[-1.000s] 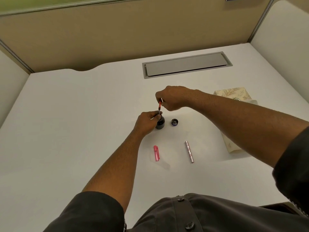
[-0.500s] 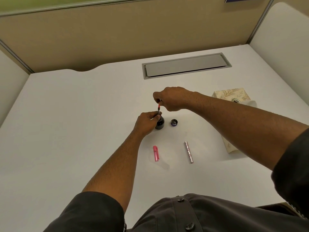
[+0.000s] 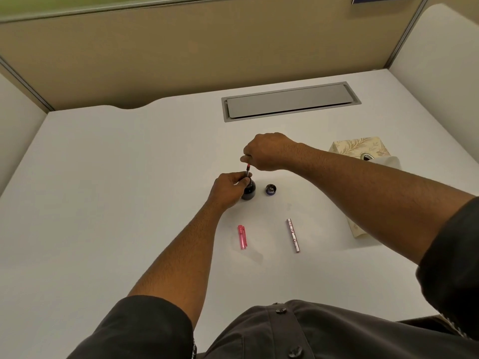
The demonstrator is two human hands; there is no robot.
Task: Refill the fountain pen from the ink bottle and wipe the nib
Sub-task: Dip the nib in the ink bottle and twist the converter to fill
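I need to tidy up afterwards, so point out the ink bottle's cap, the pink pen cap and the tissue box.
bottle cap [image 3: 270, 189], head view, its open top
pink pen cap [image 3: 241, 237], head view, mid-length
tissue box [image 3: 359, 146], head view, patterned top

right hand [image 3: 267, 151] | shifted slightly left | pen section [image 3: 248, 170] more upright

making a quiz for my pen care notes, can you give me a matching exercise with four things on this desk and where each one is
Things:
1. ink bottle
2. bottle cap
3. pink pen cap
4. tissue box

Places:
A. lying flat, nearest the person, on the left
B. far right, partly behind the right forearm
C. held by the left hand
D. on the desk just right of the bottle

Pairs: 1-C, 2-D, 3-A, 4-B
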